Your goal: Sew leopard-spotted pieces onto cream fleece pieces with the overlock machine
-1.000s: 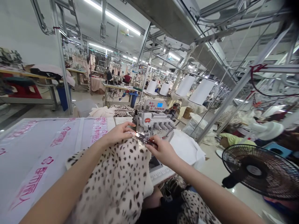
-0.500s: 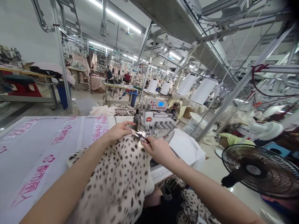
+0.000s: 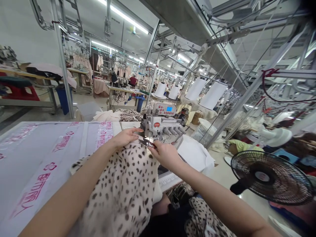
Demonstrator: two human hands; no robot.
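Cream fabric with dark spots (image 3: 125, 177) drapes from the sewing table's edge down over my lap. My left hand (image 3: 126, 137) pinches its upper edge, just left of the overlock machine (image 3: 163, 123). In my right hand (image 3: 164, 152) is a pair of thread snips (image 3: 146, 142), the dark handles within my fingers. The blades point left toward the fabric edge at my left fingertips. Whether they touch the cloth, I cannot tell. The machine's needle area is partly hidden behind my hands and the snips.
White thread cones (image 3: 196, 89) stand behind the machine. Plastic film with pink lettering covers the tabletop (image 3: 61, 141) at left. White sheet material (image 3: 194, 153) lies right of the machine. A black fan (image 3: 269, 177) stands at right, beside a slanted metal post (image 3: 237, 113).
The snips have turned slightly, and their blades sit a little further left and higher by my left fingertips. Both hands keep their grip. The whole view has shifted slightly.
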